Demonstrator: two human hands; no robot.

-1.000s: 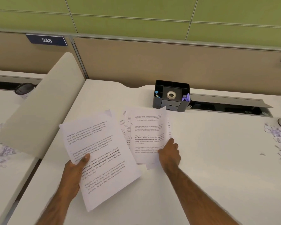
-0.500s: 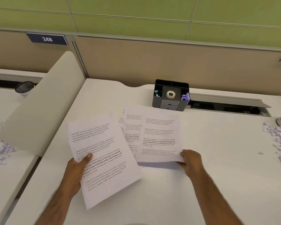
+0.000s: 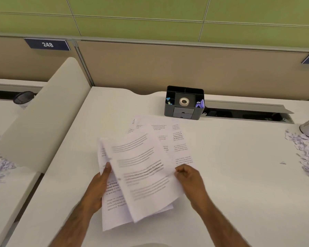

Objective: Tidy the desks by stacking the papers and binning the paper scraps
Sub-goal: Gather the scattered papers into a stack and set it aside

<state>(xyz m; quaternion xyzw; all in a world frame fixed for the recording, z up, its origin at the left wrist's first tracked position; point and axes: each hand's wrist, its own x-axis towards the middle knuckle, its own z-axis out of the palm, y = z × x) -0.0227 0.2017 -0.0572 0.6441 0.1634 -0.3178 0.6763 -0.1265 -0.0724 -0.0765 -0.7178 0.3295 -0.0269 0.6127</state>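
The left hand (image 3: 101, 182) is clamped on a sheet (image 3: 112, 209), thumb on top near its left edge. The right hand (image 3: 189, 177) pinches the right edge of a blurred top sheet (image 3: 143, 175) that overlaps it, both raised above the surface (image 3: 239, 184). Beyond the hands more papers (image 3: 168, 138) lie flat, just before the organiser (image 3: 185, 103). Scraps (image 3: 307, 154) litter the far right edge.

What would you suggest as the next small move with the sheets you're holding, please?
Probably lower the top sheet pinched in the right hand squarely onto the sheets in the left hand: it sits skewed across them, and more loose papers lie on the desk uncollected.
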